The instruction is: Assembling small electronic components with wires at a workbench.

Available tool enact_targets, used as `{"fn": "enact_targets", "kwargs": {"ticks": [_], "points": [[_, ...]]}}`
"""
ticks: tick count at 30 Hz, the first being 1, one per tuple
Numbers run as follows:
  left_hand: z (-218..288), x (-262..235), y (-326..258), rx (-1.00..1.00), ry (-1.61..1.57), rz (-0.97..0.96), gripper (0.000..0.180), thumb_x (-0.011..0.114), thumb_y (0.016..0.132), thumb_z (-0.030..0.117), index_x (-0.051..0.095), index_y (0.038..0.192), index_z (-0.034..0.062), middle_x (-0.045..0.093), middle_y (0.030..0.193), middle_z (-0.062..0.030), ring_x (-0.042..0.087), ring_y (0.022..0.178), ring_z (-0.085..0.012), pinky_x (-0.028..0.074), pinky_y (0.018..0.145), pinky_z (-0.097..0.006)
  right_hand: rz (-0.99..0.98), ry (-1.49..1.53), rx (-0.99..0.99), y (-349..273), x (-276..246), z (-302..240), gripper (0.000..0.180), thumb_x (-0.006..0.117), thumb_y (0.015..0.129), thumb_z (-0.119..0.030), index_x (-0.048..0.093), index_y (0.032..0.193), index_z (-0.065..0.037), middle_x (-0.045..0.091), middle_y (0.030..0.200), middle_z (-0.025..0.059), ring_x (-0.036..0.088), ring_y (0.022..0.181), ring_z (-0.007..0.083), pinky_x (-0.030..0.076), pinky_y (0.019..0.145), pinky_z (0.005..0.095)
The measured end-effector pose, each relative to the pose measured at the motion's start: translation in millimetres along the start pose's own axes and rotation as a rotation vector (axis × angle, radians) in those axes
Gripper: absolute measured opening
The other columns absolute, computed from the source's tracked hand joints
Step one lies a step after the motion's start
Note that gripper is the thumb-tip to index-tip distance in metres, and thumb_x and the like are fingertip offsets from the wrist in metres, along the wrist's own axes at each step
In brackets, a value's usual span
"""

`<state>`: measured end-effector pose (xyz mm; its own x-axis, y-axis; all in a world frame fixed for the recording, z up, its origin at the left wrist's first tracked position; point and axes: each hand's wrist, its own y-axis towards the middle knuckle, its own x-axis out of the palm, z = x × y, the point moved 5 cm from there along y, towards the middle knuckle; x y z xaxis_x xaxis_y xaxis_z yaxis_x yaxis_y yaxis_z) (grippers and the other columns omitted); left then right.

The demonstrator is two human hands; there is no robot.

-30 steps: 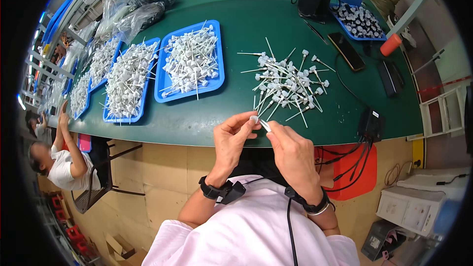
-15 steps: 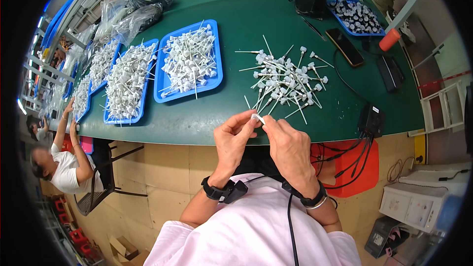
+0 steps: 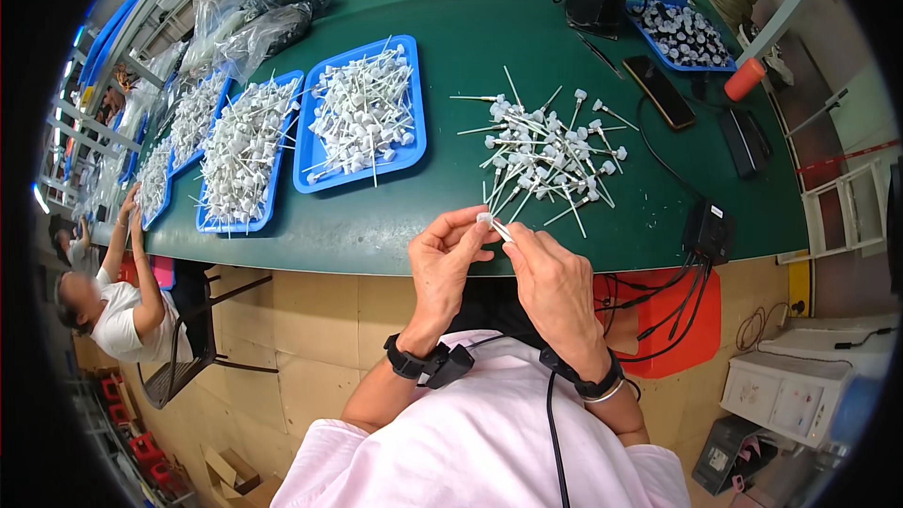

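Observation:
Close to the table's front edge, my left hand (image 3: 446,268) pinches a small white pump head (image 3: 485,218) between thumb and fingertips. My right hand (image 3: 555,282) is closed on a thin white tube (image 3: 502,230), whose end meets or nearly meets the head; the exact joint is too small to tell. Just beyond both hands lies a loose pile of white pump heads with thin tubes (image 3: 550,155), pointing every way. A blue tray (image 3: 414,146) to the left is heaped with more of the same parts.
Further left stand more filled blue trays (image 3: 273,212) and clear plastic bags (image 3: 202,33). At right lie a phone (image 3: 658,92), a black box with cables (image 3: 707,226), a red cylinder (image 3: 745,80) and a tray of dark-and-clear parts (image 3: 682,38). A co-worker (image 3: 127,310) sits at far left.
The pump head has turned slightly in my left fingertips, and the tube in my right hand shows more plainly. Both hands stay in nearly the same place.

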<state>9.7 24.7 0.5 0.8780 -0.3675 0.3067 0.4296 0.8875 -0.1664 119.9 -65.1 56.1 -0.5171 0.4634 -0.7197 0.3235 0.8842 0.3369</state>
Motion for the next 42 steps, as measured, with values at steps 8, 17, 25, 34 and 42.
{"fn": "enact_targets", "kwargs": {"ticks": [8,17,25,34,42], "points": [[-2.2,0.4,0.3,0.002,-0.007,0.004,0.026,0.067,0.091,0.009,0.064,0.112,-0.0047,0.071,0.099,-0.0128,0.070,0.085,-0.0157,0.057,0.066,-0.023,0.004,-0.032,-0.009,2.0,1.3,0.3,0.014,0.059,0.094,-0.015,0.058,0.106,-0.007,0.058,0.073,0.0112,0.061,0.057,0.0321,0.046,0.048,0.0416],[-3.3,1.6,-1.0,-0.007,-0.019,0.001,0.026,0.066,0.091,0.009,0.063,0.113,-0.0051,0.071,0.099,-0.0129,0.070,0.085,-0.0161,0.058,0.066,-0.023,0.001,-0.043,-0.029,3.0,2.0,2.4,0.013,0.058,0.093,-0.010,0.058,0.105,-0.007,0.059,0.073,0.0106,0.062,0.057,0.0318,0.047,0.048,0.0410],[0.2,0.4,-0.3,0.022,0.053,-0.024,0.022,0.065,0.092,0.007,0.064,0.110,-0.0055,0.071,0.098,-0.0128,0.071,0.085,-0.0174,0.056,0.066,-0.023,-0.002,0.023,-0.047,9.7,2.5,2.8,0.011,0.057,0.092,-0.008,0.059,0.103,-0.006,0.061,0.075,0.0120,0.062,0.059,0.0336,0.048,0.049,0.0420],[-1.4,0.2,-1.8,0.002,0.047,-0.015,0.022,0.065,0.091,0.007,0.064,0.110,-0.0052,0.071,0.098,-0.0123,0.070,0.084,-0.0159,0.056,0.066,-0.023,-0.015,0.129,-0.024,10.0,4.3,8.1,0.011,0.057,0.094,-0.011,0.058,0.101,-0.004,0.062,0.076,0.0148,0.062,0.062,0.0364,0.047,0.052,0.0453],[-3.6,-0.4,-2.8,0.054,0.072,0.005,0.023,0.066,0.091,0.005,0.064,0.111,-0.0050,0.071,0.098,-0.0115,0.069,0.084,-0.0139,0.055,0.067,-0.023,-0.044,0.021,-0.003,6.8,3.9,2.0,0.013,0.058,0.093,-0.012,0.059,0.103,-0.004,0.060,0.074,0.0142,0.062,0.060,0.0350,0.047,0.050,0.0441]]}}
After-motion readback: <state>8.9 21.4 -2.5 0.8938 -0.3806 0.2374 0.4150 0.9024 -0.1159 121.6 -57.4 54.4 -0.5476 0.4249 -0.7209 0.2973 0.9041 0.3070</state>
